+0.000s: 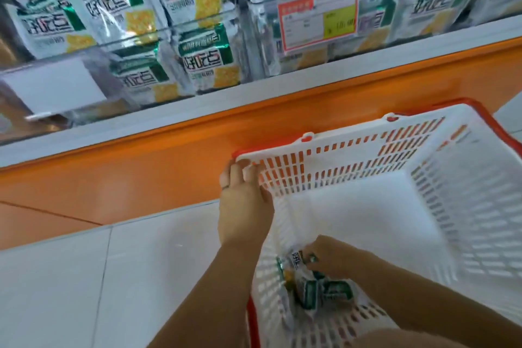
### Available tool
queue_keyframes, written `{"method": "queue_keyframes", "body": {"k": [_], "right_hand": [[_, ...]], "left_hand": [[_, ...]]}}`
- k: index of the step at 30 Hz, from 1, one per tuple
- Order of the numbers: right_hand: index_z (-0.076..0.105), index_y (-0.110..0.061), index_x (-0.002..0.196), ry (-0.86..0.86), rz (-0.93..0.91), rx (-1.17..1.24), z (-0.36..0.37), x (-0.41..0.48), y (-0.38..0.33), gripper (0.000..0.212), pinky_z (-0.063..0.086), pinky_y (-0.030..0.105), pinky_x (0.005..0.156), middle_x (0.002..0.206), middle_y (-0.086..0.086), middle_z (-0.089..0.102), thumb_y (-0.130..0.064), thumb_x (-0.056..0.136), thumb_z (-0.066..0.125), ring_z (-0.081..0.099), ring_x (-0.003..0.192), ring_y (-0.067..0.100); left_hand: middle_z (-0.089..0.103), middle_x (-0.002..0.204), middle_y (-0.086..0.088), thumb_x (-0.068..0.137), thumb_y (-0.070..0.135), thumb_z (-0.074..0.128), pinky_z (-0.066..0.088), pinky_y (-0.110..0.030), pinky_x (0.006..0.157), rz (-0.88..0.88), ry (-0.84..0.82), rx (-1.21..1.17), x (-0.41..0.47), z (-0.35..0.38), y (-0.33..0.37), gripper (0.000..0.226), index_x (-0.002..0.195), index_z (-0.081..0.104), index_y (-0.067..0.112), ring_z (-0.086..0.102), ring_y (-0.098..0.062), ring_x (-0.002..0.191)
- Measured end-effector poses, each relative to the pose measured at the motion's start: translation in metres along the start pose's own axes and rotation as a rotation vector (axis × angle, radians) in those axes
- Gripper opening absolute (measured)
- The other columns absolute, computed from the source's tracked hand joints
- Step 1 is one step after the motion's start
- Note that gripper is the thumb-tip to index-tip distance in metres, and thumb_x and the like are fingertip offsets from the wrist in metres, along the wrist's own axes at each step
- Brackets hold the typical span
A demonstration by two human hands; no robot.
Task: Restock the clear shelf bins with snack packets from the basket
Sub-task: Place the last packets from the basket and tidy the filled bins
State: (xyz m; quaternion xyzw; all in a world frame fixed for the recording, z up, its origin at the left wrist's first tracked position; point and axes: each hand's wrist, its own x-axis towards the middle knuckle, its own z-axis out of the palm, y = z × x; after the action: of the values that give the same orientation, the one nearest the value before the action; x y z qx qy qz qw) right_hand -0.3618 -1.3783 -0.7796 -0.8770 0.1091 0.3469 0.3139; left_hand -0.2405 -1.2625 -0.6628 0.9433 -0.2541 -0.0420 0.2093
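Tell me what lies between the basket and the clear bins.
In the head view, a grey ledge and, below it, an orange shelf front separate the basket from the clear bins; nothing else shows there.

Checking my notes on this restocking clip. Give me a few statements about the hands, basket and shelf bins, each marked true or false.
1. The left hand grips the rim of the white basket. True.
2. The right hand is idle outside the basket. False: it grips snack packets inside it.
3. The basket is packed full. False: only a few packets lie in its near corner.
4. A price tag hangs on a clear shelf bin. True.
5. The shelf bins are empty. False: they hold many packets.
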Motion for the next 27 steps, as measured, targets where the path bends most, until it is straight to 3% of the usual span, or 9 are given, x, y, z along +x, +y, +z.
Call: {"method": "queue_keyframes", "body": {"k": [4, 7, 10, 13, 15, 18, 21, 24, 27], "right_hand": [[0.065, -0.016, 0.084, 0.236, 0.084, 0.123, -0.011, -0.008, 0.015, 0.007, 0.049, 0.018, 0.073, 0.093, 0.000, 0.066, -0.016, 0.088, 0.059, 0.061, 0.081, 0.012], [0.053, -0.026, 0.068, 0.360, 0.043, 0.293, -0.039, -0.031, 0.021, 0.028, 0.048, 0.016, 0.070, 0.082, -0.005, 0.059, -0.007, 0.086, 0.063, 0.056, 0.071, 0.006], [0.055, -0.027, 0.077, 0.429, -0.012, 0.378, -0.076, -0.070, 0.018, 0.023, 0.050, 0.022, 0.072, 0.096, -0.001, 0.060, -0.009, 0.086, 0.066, 0.059, 0.081, 0.017], [0.050, -0.028, 0.091, 0.537, -0.057, 0.389, -0.110, -0.109, 0.002, 0.022, 0.051, 0.030, 0.078, 0.103, -0.006, 0.053, -0.018, 0.085, 0.068, 0.055, 0.093, 0.017], [0.053, -0.024, 0.099, 0.629, -0.074, 0.467, -0.131, -0.137, -0.016, 0.023, 0.050, 0.019, 0.070, 0.107, -0.009, 0.053, -0.020, 0.084, 0.070, 0.056, 0.098, 0.013], [0.061, -0.018, 0.096, 0.761, -0.074, 0.624, -0.156, -0.175, -0.044, 0.024, 0.052, 0.022, 0.066, 0.096, -0.009, 0.061, -0.029, 0.080, 0.075, 0.066, 0.082, 0.012], [0.062, -0.005, 0.092, 0.775, -0.120, 0.890, -0.174, -0.207, -0.071, 0.030, 0.053, 0.023, 0.059, 0.075, 0.002, 0.066, -0.027, 0.077, 0.075, 0.066, 0.058, 0.009], [0.062, -0.004, 0.094, 0.663, -0.190, 1.154, -0.188, -0.235, -0.099, 0.028, 0.058, 0.027, 0.070, 0.078, 0.010, 0.070, -0.029, 0.082, 0.067, 0.069, 0.063, 0.015], [0.062, -0.008, 0.107, 0.619, -0.286, 1.272, -0.203, -0.260, -0.125, 0.025, 0.057, 0.026, 0.064, 0.096, 0.010, 0.073, -0.027, 0.091, 0.059, 0.071, 0.070, 0.020]], "left_hand": [[0.041, 0.143, -0.004, 0.090, 0.010, 0.051, 0.036, -0.040, 0.108, 0.009, 0.006, 0.013, 0.002, 0.001, -0.001, 0.043, 0.133, 0.052, 0.018, 0.013, -0.023, 0.142], [0.040, 0.144, -0.001, 0.091, 0.017, 0.051, 0.030, -0.043, 0.111, 0.008, -0.026, 0.103, 0.000, -0.001, -0.001, 0.041, 0.131, 0.053, 0.021, 0.014, -0.023, 0.142], [0.042, 0.142, 0.005, 0.092, 0.020, 0.051, 0.019, -0.044, 0.117, 0.050, -0.064, 0.136, -0.005, -0.012, 0.012, 0.037, 0.128, 0.055, 0.028, 0.024, -0.019, 0.139], [0.055, 0.132, 0.004, 0.094, 0.016, 0.052, 0.047, -0.035, 0.101, 0.133, -0.204, -0.092, -0.007, -0.036, 0.042, 0.029, 0.120, 0.060, 0.026, 0.053, -0.015, 0.118], [0.060, 0.126, 0.003, 0.095, 0.013, 0.052, 0.057, -0.024, 0.080, 0.171, -0.314, -0.221, -0.008, -0.061, 0.068, 0.027, 0.118, 0.062, 0.023, 0.062, -0.012, 0.103], [0.062, 0.121, 0.006, 0.093, 0.007, 0.053, 0.053, -0.016, 0.065, 0.290, -0.452, -0.377, -0.009, -0.104, 0.097, 0.031, 0.115, 0.063, 0.025, 0.062, -0.005, 0.089], [0.054, 0.126, 0.012, 0.088, 0.013, 0.064, 0.055, -0.027, 0.083, 0.408, -0.627, -0.509, -0.017, -0.145, 0.112, 0.044, 0.123, 0.051, 0.035, 0.057, -0.005, 0.109], [0.049, 0.122, 0.019, 0.087, 0.022, 0.067, 0.047, -0.011, 0.082, 0.525, -0.477, -0.405, -0.029, -0.174, 0.118, 0.054, 0.128, 0.041, 0.045, 0.052, 0.005, 0.104], [0.065, 0.098, 0.023, 0.091, 0.026, 0.061, 0.048, -0.013, 0.066, 0.505, -0.268, -0.516, -0.032, -0.193, 0.118, 0.026, 0.113, 0.054, 0.038, 0.060, 0.007, 0.078]]}}
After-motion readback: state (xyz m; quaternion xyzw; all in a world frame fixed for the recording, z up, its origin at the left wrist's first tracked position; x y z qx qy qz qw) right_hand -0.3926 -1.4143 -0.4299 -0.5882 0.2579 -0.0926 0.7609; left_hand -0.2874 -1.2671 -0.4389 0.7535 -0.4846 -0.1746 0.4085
